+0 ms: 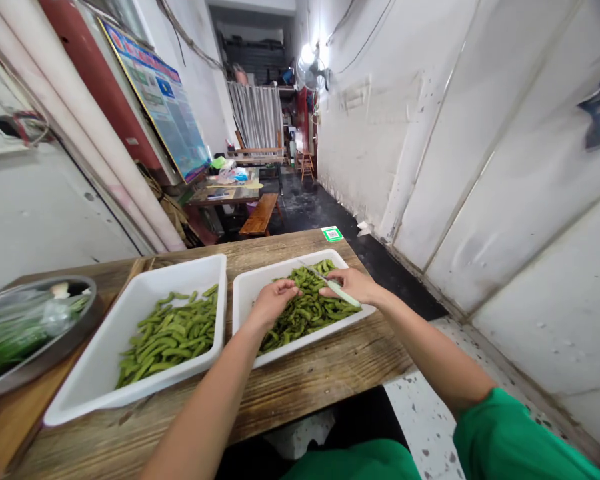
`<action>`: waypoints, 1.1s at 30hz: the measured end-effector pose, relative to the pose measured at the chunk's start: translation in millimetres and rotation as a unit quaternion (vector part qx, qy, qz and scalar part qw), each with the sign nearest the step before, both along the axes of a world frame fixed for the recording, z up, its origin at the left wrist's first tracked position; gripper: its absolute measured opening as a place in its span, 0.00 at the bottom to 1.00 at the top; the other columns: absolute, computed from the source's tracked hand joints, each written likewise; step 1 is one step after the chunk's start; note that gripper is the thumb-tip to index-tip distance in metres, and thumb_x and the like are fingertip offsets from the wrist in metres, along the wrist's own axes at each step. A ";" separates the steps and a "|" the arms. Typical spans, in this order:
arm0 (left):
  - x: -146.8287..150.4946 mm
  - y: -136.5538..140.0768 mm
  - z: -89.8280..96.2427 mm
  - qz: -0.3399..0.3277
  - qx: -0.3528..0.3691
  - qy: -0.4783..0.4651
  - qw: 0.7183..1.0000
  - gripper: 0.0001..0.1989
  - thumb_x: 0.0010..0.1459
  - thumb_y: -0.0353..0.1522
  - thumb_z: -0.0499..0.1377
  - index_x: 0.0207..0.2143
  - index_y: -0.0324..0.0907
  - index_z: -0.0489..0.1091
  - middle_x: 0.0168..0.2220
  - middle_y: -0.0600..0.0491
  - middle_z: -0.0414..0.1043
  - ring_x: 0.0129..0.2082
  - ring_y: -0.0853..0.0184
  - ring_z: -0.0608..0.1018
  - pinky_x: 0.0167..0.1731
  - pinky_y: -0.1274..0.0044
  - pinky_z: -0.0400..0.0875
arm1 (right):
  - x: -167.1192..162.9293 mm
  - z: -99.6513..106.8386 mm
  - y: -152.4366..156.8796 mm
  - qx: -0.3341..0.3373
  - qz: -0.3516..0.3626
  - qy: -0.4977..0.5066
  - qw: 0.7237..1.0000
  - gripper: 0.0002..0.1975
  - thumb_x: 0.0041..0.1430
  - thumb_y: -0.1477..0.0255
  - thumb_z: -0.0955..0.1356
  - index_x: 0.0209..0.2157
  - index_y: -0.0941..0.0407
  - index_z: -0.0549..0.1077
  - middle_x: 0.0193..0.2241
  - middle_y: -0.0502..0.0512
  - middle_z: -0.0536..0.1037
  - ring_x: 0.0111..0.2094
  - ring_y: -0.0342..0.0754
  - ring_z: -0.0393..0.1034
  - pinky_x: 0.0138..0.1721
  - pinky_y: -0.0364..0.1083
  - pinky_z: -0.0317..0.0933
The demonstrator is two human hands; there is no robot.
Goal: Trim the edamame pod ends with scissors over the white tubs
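My right hand (356,283) is closed around a pale-green-handled blade (344,294), its thin metal tip pointing forward and left; whether it is a knife or scissors I cannot make out. It hangs over the right white tray (244,283), which holds a heap of green bean pods (300,319). Over the same tray, left of the blade, my left hand (275,301) has its fingers pinched together; what they hold is hidden. To the left, a second white tray (87,373) contains more green pods (173,337).
A wooden table (330,367) bears both trays. At its left stands a metal basin (40,353) with bagged green vegetables (20,327). A QR-code card (332,234) lies at the far edge. Beyond are a wooden bench (261,215) and a cluttered table (223,195); a white wall (510,200) runs along the right.
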State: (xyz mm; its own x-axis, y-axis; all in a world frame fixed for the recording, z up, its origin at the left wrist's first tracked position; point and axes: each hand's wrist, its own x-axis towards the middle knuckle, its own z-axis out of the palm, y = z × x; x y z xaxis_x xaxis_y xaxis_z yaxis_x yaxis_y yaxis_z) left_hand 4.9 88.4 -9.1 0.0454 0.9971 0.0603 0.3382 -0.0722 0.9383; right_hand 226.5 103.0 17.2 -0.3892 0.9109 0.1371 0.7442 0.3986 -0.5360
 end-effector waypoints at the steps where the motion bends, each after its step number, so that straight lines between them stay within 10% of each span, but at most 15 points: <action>1: -0.2 -0.8 -0.1 0.008 -0.022 -0.057 0.998 0.15 0.44 0.39 0.59 0.32 0.38 0.69 0.28 0.52 0.73 0.27 0.69 0.71 0.27 0.79 0.60 | -3.5 0.2 -2.3 -0.031 0.023 0.006 0.999 0.20 0.46 0.57 0.68 0.35 0.58 0.74 0.20 0.48 0.70 0.22 0.41 0.61 0.23 0.39 0.51; 12: -25.3 9.0 -6.2 0.037 -0.154 -0.216 0.964 0.19 0.33 0.39 0.67 0.28 0.37 0.72 0.19 0.56 0.67 0.19 0.74 0.66 0.21 0.80 0.51 | -26.6 -8.8 2.8 -0.292 0.089 0.160 0.939 0.22 0.40 0.53 0.70 0.21 0.58 0.64 0.13 0.44 0.62 0.12 0.36 0.54 0.11 0.37 0.48; 33: -13.9 4.4 -9.5 0.026 -0.004 -0.138 0.990 0.15 0.40 0.40 0.63 0.25 0.37 0.74 0.21 0.55 0.69 0.21 0.73 0.64 0.26 0.79 0.56 | -32.4 -8.3 -3.2 -0.295 0.113 0.173 0.933 0.22 0.42 0.53 0.69 0.21 0.57 0.62 0.15 0.44 0.63 0.14 0.37 0.57 0.12 0.37 0.54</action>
State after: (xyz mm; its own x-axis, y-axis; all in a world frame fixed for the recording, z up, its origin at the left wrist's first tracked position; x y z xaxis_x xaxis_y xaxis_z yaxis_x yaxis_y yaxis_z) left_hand -9.0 92.8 -18.6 -0.0226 0.9982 0.0551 0.0713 -0.0534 0.9960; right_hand 194.1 99.9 8.9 -0.6061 0.7675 -0.2085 0.4181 0.0844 -0.9045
